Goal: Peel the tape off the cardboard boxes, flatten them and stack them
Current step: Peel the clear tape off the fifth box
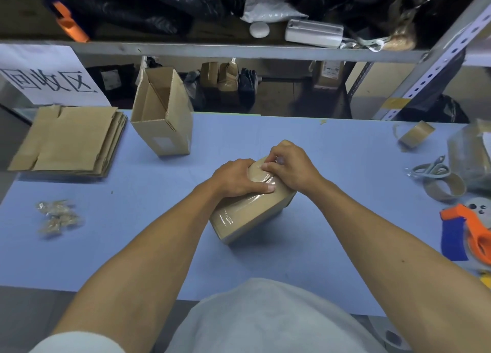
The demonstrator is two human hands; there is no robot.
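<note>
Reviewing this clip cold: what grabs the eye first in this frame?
Both hands meet at the table's centre on a taped box: the left hand grips its top end, the right hand picks at the tape there. Behind stands an open box, with a flattened stack far left.

We cannot see the far end of the taped box (249,214): the left hand (236,178) and right hand (289,166) cover it, so whether any tape is lifted there stays unclear. The right hand's fingertips curl under and out of our sight. At the right edge, the orange tape dispenser (475,230) and a clear container (470,156) are cut off. The small wrapped bits (57,218) on the left of the table are too blurred for us to tell. The white sign (45,76) is cropped at the left edge.
</note>
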